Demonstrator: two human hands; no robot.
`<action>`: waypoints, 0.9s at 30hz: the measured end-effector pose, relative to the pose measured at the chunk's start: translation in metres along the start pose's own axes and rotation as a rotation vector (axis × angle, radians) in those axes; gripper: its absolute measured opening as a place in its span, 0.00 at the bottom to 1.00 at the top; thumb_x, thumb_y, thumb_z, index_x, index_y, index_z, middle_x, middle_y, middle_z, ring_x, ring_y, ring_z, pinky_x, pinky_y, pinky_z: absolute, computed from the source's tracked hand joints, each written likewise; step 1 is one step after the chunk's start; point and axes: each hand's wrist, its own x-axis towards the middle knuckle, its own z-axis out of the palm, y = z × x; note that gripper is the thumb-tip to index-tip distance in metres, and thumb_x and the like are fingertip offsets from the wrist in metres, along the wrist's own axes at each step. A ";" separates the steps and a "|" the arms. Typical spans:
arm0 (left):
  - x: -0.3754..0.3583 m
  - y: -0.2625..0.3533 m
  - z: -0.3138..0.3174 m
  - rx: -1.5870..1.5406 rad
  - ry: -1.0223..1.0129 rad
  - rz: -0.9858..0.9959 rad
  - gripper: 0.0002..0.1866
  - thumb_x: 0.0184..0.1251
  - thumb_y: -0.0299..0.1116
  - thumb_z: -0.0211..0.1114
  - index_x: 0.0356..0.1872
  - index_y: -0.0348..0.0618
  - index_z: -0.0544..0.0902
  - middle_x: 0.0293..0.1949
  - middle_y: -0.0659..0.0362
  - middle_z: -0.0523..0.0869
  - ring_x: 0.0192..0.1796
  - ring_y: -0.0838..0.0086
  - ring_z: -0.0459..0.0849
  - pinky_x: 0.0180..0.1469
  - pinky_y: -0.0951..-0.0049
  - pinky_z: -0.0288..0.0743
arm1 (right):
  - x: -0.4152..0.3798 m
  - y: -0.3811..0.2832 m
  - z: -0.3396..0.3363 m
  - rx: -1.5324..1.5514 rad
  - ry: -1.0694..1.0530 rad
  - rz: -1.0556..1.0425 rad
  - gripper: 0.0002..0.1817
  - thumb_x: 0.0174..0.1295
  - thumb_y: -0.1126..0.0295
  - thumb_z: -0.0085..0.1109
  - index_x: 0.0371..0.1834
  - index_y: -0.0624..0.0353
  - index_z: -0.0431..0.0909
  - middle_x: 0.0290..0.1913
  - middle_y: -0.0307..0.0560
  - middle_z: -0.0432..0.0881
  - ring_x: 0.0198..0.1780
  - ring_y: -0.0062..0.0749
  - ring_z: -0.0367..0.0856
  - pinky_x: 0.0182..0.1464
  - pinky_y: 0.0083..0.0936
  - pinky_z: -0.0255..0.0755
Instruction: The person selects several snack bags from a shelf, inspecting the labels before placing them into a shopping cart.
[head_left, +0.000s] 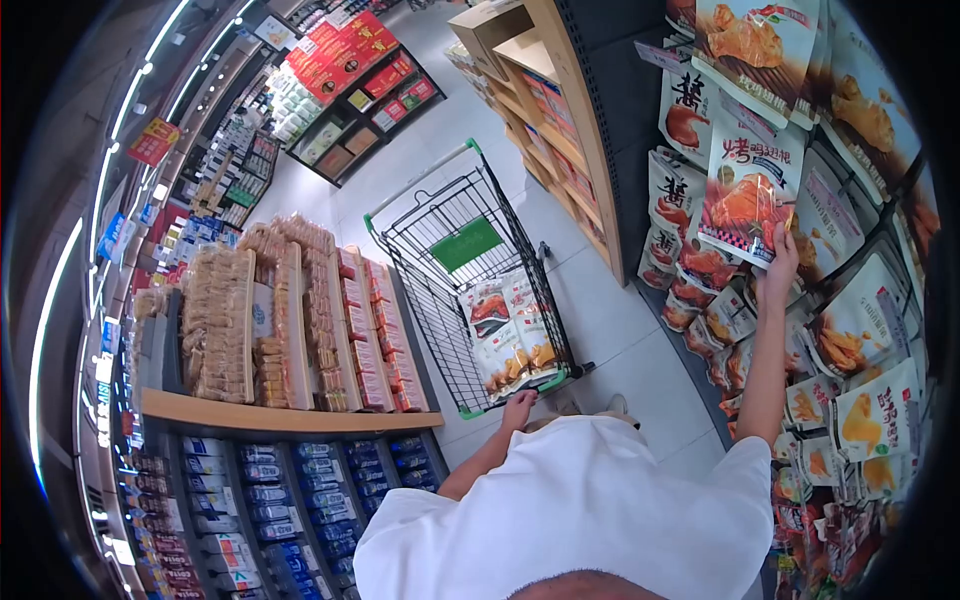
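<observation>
My right hand (pixel 779 268) is stretched out to the shelf on the right and grips the lower edge of a packaged snack bag (pixel 750 190) with a picture of roasted chicken on it. The bag is upright, in front of other hanging bags. My left hand (pixel 518 410) is closed on the green handle of a shopping cart (pixel 480 409) just ahead of me. Inside the cart's wire basket lie several snack bags (pixel 507 335), with a green panel (pixel 467 245) at the far end.
Hanging snack bags (pixel 880 420) fill the right-hand rack. A wooden shelf unit (pixel 585 165) stands ahead on the right. To the left is a display of packaged goods (pixel 290 330) above rows of cans (pixel 320 490). Red boxes (pixel 345 55) top a stand farther down the tiled aisle (pixel 455 110).
</observation>
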 end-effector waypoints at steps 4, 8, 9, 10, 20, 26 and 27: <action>0.016 0.044 0.022 -0.074 -0.111 0.063 0.15 0.68 0.38 0.53 0.42 0.37 0.80 0.35 0.61 0.83 0.38 0.79 0.79 0.44 0.79 0.72 | -0.012 0.006 0.025 0.063 0.053 -0.032 0.15 0.66 0.65 0.51 0.47 0.66 0.73 0.43 0.40 0.77 0.41 0.19 0.75 0.43 0.20 0.71; -0.002 0.105 0.035 -0.087 -0.146 0.106 0.14 0.69 0.38 0.52 0.40 0.36 0.80 0.33 0.62 0.82 0.38 0.79 0.78 0.45 0.79 0.71 | -0.020 0.019 0.036 -0.299 0.138 -0.227 0.19 0.66 0.65 0.50 0.52 0.71 0.71 0.47 0.44 0.77 0.45 0.24 0.73 0.50 0.20 0.66; 0.003 0.101 0.035 -0.071 -0.158 0.129 0.14 0.69 0.38 0.52 0.40 0.36 0.80 0.33 0.62 0.82 0.38 0.80 0.77 0.44 0.79 0.71 | -0.025 0.021 0.037 -0.433 0.142 -0.298 0.20 0.66 0.65 0.50 0.52 0.71 0.71 0.48 0.45 0.77 0.46 0.24 0.73 0.52 0.20 0.65; 0.005 0.095 0.037 -0.054 -0.171 0.150 0.14 0.69 0.38 0.52 0.39 0.36 0.79 0.33 0.62 0.81 0.38 0.80 0.77 0.44 0.79 0.70 | -0.029 0.025 0.035 -0.570 0.146 -0.370 0.20 0.66 0.64 0.50 0.53 0.72 0.70 0.49 0.45 0.77 0.47 0.25 0.72 0.53 0.21 0.63; 0.000 0.126 0.032 -0.028 -0.352 0.135 0.20 0.70 0.44 0.50 0.49 0.35 0.76 0.44 0.58 0.80 0.45 0.75 0.78 0.51 0.76 0.71 | -0.094 0.086 0.032 -0.088 -0.010 0.054 0.20 0.65 0.63 0.52 0.52 0.69 0.71 0.47 0.45 0.76 0.45 0.25 0.74 0.50 0.23 0.67; -0.035 0.246 0.032 -0.203 -0.445 0.303 0.24 0.66 0.43 0.57 0.58 0.39 0.68 0.48 0.58 0.79 0.50 0.76 0.76 0.53 0.76 0.69 | -0.149 0.114 0.053 0.097 -0.080 0.351 0.17 0.66 0.64 0.50 0.51 0.66 0.69 0.48 0.46 0.76 0.47 0.28 0.75 0.52 0.27 0.69; -0.034 0.254 0.031 -0.220 -0.438 0.355 0.26 0.64 0.41 0.59 0.59 0.38 0.66 0.49 0.57 0.78 0.51 0.75 0.76 0.54 0.75 0.69 | -0.159 0.112 0.064 0.151 -0.141 0.405 0.17 0.66 0.64 0.50 0.52 0.66 0.68 0.49 0.47 0.76 0.49 0.29 0.75 0.53 0.28 0.69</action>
